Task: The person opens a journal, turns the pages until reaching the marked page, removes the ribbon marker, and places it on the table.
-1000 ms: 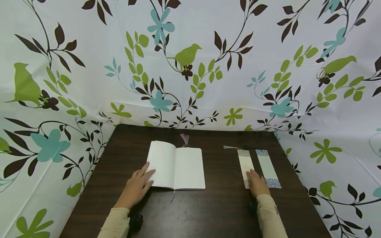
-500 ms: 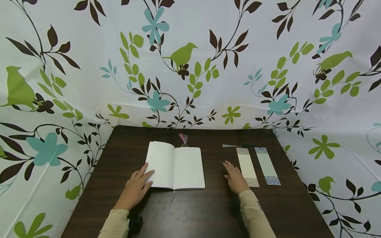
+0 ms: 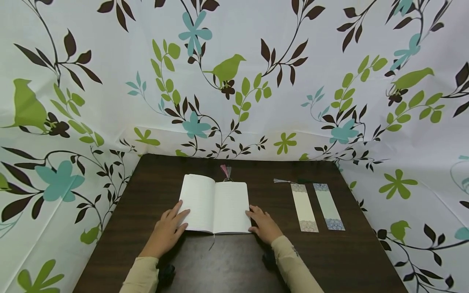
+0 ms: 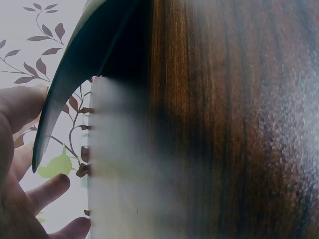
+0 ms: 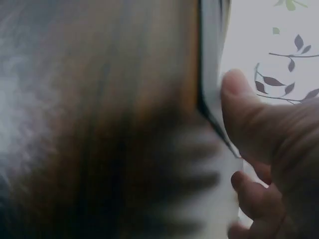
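An open notebook [image 3: 231, 206] with blank-looking pages lies on the dark table. My left hand [image 3: 166, 230] rests at its left side, outstretched fingers on the left page near the edge. At the right edge, my right hand [image 3: 265, 225] touches the right page with its fingertips, thumb close to the lower corner. The left wrist view shows the raised cover edge [image 4: 50, 119] beside the left thumb; in the right wrist view the right thumb [image 5: 244, 94] lies along the notebook's edge.
Two tasselled bookmarks lie to the right: a cream one [image 3: 305, 207] and a pale green-white one [image 3: 329, 206] with blue ends. Pink and grey tassels [image 3: 226, 171] stick out beyond the notebook's top. A thin ribbon [image 3: 212, 242] hangs from its lower spine. Patterned cloth [image 3: 234, 101] surrounds the table.
My right hand has left the cream bookmark and moved left to the notebook's right edge. The left hand has stayed on the left page; both bookmarks lie where they were.
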`<control>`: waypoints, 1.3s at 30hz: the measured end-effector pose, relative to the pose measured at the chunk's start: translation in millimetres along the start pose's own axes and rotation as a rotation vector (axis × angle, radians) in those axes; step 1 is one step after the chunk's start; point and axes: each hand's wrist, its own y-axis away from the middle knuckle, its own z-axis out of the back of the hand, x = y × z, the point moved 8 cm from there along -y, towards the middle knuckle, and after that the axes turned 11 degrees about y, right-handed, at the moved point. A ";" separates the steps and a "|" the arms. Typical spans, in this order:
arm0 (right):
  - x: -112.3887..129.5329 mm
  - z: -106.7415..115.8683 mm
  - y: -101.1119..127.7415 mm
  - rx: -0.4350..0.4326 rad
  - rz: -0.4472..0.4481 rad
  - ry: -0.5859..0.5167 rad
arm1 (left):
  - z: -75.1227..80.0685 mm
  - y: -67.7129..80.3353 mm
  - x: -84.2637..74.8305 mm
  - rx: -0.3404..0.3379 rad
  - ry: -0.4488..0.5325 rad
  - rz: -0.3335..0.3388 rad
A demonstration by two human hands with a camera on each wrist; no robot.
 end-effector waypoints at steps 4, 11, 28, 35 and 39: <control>-1.0 -5.4 -0.1 0.028 -0.024 0.026 | -0.4 0.8 0.0 -0.002 0.006 -0.003; 4.9 -0.5 -2.5 -0.013 -0.031 0.044 | 0.3 0.0 0.2 -0.008 0.002 -0.005; 17.9 10.4 -6.9 -0.299 0.013 0.264 | -0.3 1.2 -1.6 -0.018 0.003 -0.028; 18.4 0.8 -15.6 -0.246 -0.009 0.288 | -0.8 1.6 -1.5 -0.022 -0.002 -0.026; 22.8 -6.9 -18.8 -0.168 -0.014 0.279 | -1.7 1.9 -0.2 -0.011 -0.003 -0.011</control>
